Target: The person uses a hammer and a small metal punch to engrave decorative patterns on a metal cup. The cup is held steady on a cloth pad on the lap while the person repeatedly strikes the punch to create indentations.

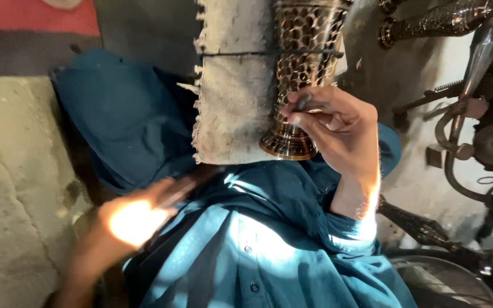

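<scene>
Right hand [338, 128] pinches small tool [302, 103] against pierced brass vase [303, 74]; left hand [135, 219] — blurred — below.

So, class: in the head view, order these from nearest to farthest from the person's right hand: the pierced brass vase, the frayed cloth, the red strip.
From the right hand:
1. Pierced brass vase, touching its fingers.
2. Frayed cloth, just left of the vase.
3. Red strip, far top-left corner.

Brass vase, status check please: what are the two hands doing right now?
Right hand pinches a small punch against the pierced brass vase. Left hand blurred, gripping a dark handle. Cloth pad tied alongside; nothing in the way.
</scene>
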A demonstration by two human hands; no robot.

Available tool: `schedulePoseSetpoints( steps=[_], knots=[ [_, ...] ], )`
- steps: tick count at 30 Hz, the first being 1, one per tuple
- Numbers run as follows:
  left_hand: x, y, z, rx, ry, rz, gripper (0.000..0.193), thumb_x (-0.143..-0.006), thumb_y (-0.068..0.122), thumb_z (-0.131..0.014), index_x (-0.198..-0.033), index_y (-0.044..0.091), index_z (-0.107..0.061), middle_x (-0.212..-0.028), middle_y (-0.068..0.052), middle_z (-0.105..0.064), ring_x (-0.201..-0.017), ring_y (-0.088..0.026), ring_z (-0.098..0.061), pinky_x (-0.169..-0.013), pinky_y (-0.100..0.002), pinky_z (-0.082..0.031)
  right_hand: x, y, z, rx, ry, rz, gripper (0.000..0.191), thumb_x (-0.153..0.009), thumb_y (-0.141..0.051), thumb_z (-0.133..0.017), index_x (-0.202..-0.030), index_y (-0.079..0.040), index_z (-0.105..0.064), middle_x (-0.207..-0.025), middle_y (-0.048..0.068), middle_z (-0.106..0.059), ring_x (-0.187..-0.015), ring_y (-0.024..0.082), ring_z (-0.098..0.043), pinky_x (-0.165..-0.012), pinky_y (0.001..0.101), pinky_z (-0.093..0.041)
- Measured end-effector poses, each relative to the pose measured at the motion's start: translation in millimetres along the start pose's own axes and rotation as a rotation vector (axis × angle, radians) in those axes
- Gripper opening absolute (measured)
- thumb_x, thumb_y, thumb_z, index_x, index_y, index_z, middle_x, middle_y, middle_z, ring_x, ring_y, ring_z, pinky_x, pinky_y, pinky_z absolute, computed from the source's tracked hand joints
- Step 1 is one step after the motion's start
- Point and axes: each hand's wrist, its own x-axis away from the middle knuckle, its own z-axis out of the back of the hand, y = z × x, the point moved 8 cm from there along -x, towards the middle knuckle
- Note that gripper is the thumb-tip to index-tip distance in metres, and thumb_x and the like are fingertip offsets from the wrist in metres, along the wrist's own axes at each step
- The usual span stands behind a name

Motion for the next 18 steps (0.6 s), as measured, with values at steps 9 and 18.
schedulePoseSetpoints(
  steps=[9, 18],
  knots=[
    [11, -41, 88, 0.346, 0.353, 0.071, 0.066, -0.084, 0.018, -0.075, -0.145, 0.01, -0.053, -0.099, -0.017, -0.074, -0.082, -0.019, -0.074, -0.067, -0.032, -0.057, -13, -15, -35, 0.476, 0.019, -0.021, 0.022, -0.098, 0.014, -0.07, -0.117, 0.004, -0.071, -0.109, 0.01, -0.075, -0.104, 0.017, -0.075, -0.083, 0.0272, -0.063],
    [-65, 5, 42, 0.544, 0.221, 0.183, 0.074, -0.078, 0.009, -0.071, -0.147, 0.008, -0.043, -0.121, -0.021, -0.068, -0.108, -0.037, -0.069, -0.091, -0.047, -0.053, -14, -20, -45, 0.606, 0.003, -0.019, 0.024, -0.1, 0.011, -0.068, -0.124, 0.007, -0.068, -0.112, 0.013, -0.077, -0.108, 0.019, -0.077, -0.087, 0.0271, -0.065]
  ],
)
